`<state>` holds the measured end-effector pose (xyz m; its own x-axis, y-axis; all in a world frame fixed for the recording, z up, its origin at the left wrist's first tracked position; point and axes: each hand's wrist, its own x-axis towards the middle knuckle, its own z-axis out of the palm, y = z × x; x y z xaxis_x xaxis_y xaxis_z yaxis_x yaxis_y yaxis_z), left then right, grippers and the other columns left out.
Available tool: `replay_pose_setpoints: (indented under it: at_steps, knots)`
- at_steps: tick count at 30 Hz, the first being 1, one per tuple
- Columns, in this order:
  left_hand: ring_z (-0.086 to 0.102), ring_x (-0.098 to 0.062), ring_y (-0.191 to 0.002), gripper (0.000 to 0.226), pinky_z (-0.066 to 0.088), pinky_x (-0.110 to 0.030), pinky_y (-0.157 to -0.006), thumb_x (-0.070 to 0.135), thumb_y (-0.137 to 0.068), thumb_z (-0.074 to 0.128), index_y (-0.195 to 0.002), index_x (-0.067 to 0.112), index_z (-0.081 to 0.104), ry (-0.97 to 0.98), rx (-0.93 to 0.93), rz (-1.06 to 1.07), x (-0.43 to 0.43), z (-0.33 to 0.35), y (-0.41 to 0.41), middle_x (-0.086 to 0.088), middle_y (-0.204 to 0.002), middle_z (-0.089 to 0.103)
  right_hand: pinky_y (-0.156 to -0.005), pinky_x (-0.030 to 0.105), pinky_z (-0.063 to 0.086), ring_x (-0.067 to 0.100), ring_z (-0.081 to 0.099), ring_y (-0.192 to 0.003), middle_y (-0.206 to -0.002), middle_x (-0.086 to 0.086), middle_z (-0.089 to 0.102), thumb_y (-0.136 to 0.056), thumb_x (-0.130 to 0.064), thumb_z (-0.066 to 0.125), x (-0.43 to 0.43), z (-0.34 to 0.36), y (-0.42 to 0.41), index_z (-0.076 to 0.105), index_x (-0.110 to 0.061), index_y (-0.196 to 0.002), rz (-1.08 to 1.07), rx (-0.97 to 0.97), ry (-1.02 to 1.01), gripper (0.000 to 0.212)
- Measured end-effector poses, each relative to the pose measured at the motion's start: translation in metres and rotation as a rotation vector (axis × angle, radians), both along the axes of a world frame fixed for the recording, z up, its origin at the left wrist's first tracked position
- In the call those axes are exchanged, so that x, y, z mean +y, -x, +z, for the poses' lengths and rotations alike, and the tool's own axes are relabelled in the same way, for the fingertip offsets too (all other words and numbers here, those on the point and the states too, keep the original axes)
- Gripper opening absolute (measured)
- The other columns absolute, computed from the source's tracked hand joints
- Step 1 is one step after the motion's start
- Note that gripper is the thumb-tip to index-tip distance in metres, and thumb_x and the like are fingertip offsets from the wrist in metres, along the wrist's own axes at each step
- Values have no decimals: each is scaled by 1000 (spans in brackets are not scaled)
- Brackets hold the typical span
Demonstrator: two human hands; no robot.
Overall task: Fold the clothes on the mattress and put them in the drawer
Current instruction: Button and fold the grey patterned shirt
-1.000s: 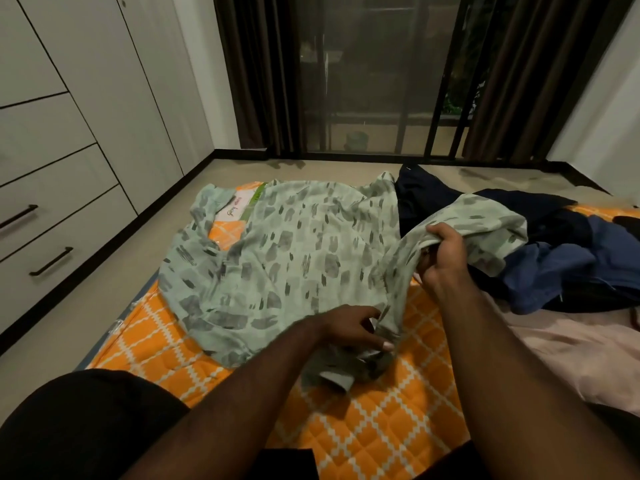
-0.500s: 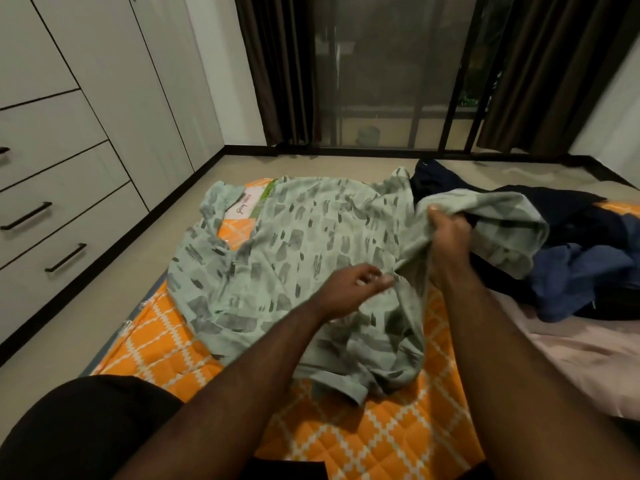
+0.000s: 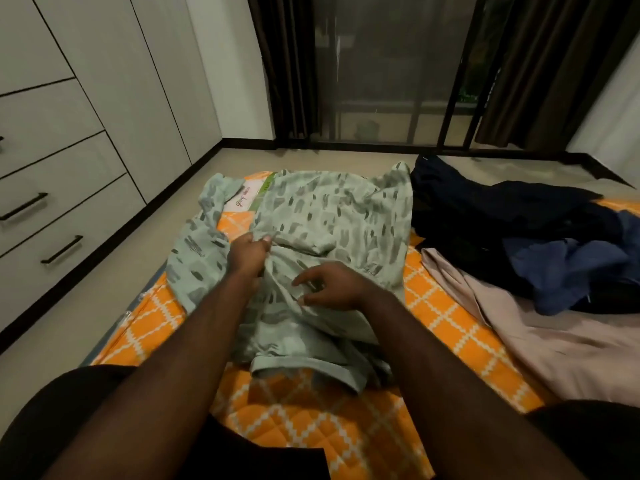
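A pale green shirt [image 3: 332, 216] with grey dashes lies spread and rumpled on the orange quilted mattress [image 3: 446, 327]. My left hand [image 3: 247, 252] pinches a fold of the shirt near its left middle. Just to the right, my right hand [image 3: 329, 284] hovers on the bunched cloth with fingers spread and loosely bent, holding nothing. One cuffed sleeve [image 3: 304, 370] lies nearest me. The drawers [image 3: 59, 188] with black bar handles stand shut in the white cabinet at the left.
A dark navy garment [image 3: 485, 209], a blue one [image 3: 568, 268] and a pale beige one [image 3: 554, 341] are piled on the mattress's right side. A strip of bare floor [image 3: 104, 289] separates mattress and cabinet. A glass door with dark curtains stands behind.
My right hand let go of the shirt's right side, which now lies flat, and came down to the middle. My left hand moved up and left and took a pinch of cloth.
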<state>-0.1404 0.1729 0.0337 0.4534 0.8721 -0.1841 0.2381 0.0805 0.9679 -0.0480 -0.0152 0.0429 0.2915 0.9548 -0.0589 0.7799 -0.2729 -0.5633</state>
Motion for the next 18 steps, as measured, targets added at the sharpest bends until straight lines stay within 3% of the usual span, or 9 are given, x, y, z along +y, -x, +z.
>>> replay_pose_setpoints:
  at_steps: [3,7,9,11,13,14,16,18]
  knots:
    - [66,-29,-103,30,55,-46,-98,34,-97,65,-118,13,69,4,-46,142,2,-4,4,-7,-113,71,-92,21,44,14,64,-113,-123,0,71,-83,-30,84,-27,4,-20,74,-19,-122,-202,23,-25,41]
    - [58,-35,-120,44,49,-43,-103,36,-93,69,-130,14,59,-149,111,220,-9,-11,9,-11,-130,62,-79,26,50,13,66,-98,-107,-2,72,-71,-40,92,-55,8,-31,77,-20,-111,-276,47,116,47]
    - [54,-40,-122,58,49,-50,-101,41,-87,75,-132,15,49,-314,284,223,-21,-12,16,-16,-135,53,-79,29,51,15,64,-98,-105,-3,68,-67,-44,94,-61,10,-24,76,-23,-111,-250,65,210,52]
    - [49,-39,-121,63,49,-53,-98,44,-84,77,-134,17,49,-615,456,153,-39,-16,22,-17,-135,47,-79,28,50,15,61,-103,-109,-7,65,-64,-46,95,-65,8,-14,73,-28,-114,-234,55,284,58]
    - [54,-33,-110,50,50,-46,-92,40,-83,79,-122,16,60,-868,413,-25,-58,-20,23,-13,-123,55,-85,29,51,17,60,-113,-124,-5,62,-63,-42,96,-68,1,-6,69,-34,-120,-217,-29,360,64]
    - [59,-28,-98,37,50,-40,-84,37,-82,80,-108,16,66,-902,324,-186,-68,-17,25,-8,-108,62,-89,31,52,19,59,-117,-131,-3,60,-63,-38,96,-70,-1,-3,67,-36,-122,-210,-87,392,66]
    - [60,-16,-76,17,48,-33,-71,32,-84,80,-83,21,67,-804,274,-639,-89,-12,31,3,-82,63,-90,31,52,23,57,-123,-137,2,56,-66,-31,94,-75,-5,1,64,-38,-126,-220,-153,429,67]
    - [63,-9,-75,19,53,-31,-70,37,-83,81,-73,30,67,-670,450,-1055,-110,-7,37,7,-79,66,-90,32,52,25,56,-123,-137,4,54,-68,-27,92,-81,-5,5,62,-38,-129,-244,-162,454,68]
